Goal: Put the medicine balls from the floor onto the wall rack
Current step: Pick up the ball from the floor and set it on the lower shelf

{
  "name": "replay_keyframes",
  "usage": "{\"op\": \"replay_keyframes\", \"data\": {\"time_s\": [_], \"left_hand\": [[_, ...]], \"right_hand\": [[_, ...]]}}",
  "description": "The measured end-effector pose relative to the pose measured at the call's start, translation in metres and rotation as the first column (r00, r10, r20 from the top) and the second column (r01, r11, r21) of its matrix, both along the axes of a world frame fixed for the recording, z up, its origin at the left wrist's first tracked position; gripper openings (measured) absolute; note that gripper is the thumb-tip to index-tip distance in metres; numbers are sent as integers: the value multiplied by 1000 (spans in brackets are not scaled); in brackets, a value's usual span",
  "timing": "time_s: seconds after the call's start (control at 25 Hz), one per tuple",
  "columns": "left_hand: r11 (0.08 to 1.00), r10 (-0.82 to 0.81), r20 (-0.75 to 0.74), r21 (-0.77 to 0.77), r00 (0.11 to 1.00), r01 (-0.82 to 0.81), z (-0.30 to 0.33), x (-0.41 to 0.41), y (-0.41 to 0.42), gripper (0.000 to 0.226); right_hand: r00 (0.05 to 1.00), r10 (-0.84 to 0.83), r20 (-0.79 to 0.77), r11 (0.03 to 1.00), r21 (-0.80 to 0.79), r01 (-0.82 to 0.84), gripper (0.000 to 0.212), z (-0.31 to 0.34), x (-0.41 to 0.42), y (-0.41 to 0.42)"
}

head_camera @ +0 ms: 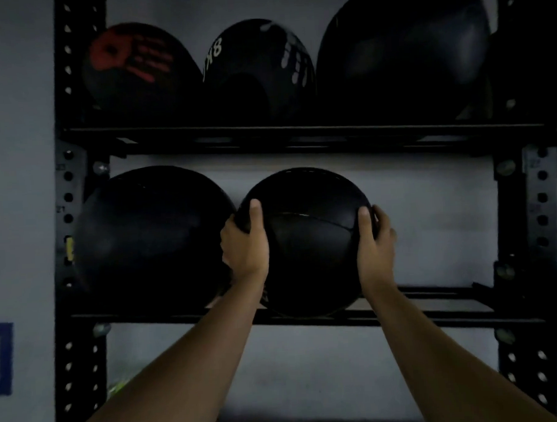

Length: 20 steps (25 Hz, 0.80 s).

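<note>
A black medicine ball (307,241) rests on the lower shelf rail (435,315) of the black wall rack (74,175), near its middle. My left hand (245,244) grips the ball's left side, thumb on the front. On the ball's right side sits my right hand (375,238), holding it the same way. Another black ball (150,238) lies just left of it on the same shelf, touching or almost touching. The upper shelf carries three balls: one with a red handprint (137,70), one with a white handprint (261,71), and a large plain one (404,49).
The lower shelf has open room right of the held ball, up to the right upright (527,232). Behind the rack is a pale wall. A blue square mark (2,357) shows on the wall at the far left.
</note>
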<state>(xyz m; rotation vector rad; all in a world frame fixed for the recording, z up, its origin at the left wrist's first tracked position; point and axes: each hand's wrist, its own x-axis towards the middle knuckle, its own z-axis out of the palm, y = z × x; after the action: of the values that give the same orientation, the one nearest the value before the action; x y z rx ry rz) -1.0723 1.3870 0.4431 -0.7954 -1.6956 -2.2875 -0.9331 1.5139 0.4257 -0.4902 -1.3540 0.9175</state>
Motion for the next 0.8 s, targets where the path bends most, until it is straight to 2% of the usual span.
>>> {"op": "replay_keyframes", "data": {"time_s": [0.08, 0.2, 0.32, 0.4, 0.56, 0.64, 0.72, 0.8], "left_hand": [[997, -15, -190, -83, 982, -1, -1, -5, 23, 97], [972, -43, -285, -234, 958, -26, -2, -22, 52, 92], [965, 91, -322, -206, 942, -164, -11, -31, 75, 80], [960, 150, -344, -171, 927, -220, -13, -31, 81, 82], [959, 154, -361, -170, 920, -227, -13, -30, 81, 87], [960, 139, -355, -182, 924, -214, -12, -29, 77, 88], [954, 111, -345, -226, 932, -197, -9, -24, 72, 87], [939, 92, -318, -288, 944, -189, 0, -18, 65, 78]], "right_hand": [[998, -31, 59, 995, 101, 25, 76, -8, -12, 25], [952, -144, 269, 963, 260, 73, 83, -3, -34, 41], [934, -216, 285, 946, 298, 128, 86, 1, -51, 52], [929, -251, 273, 936, 312, 161, 86, 3, -54, 55], [917, -246, 313, 936, 324, 141, 84, 3, -48, 54], [895, -231, 382, 939, 330, 102, 83, 6, -42, 50], [831, -235, 504, 941, 333, 64, 78, 13, -30, 44], [717, -288, 634, 935, 349, 66, 77, 26, -14, 36]]}}
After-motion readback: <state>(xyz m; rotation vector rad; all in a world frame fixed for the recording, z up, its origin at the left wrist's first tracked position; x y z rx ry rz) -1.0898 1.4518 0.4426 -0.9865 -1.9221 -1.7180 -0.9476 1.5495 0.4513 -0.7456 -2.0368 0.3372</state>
